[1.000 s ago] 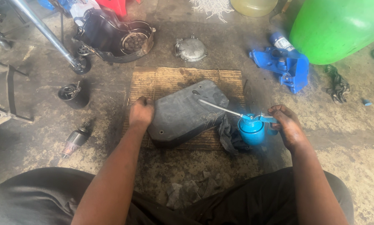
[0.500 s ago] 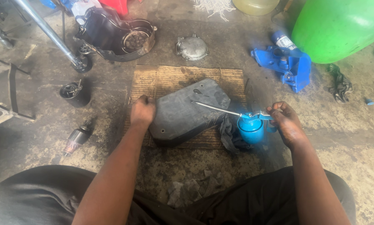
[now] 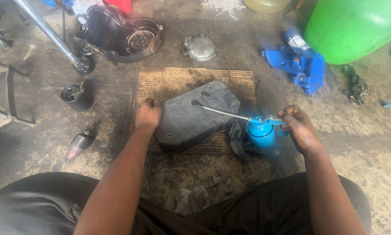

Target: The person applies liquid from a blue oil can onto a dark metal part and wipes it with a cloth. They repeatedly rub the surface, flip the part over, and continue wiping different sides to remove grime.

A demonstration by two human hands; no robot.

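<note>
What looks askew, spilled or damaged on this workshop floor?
Nothing looks spilled. The dark grey plastic cover lies skewed across the worn cardboard mat, held by the left hand; the right hand holds the blue oil can.
</note>
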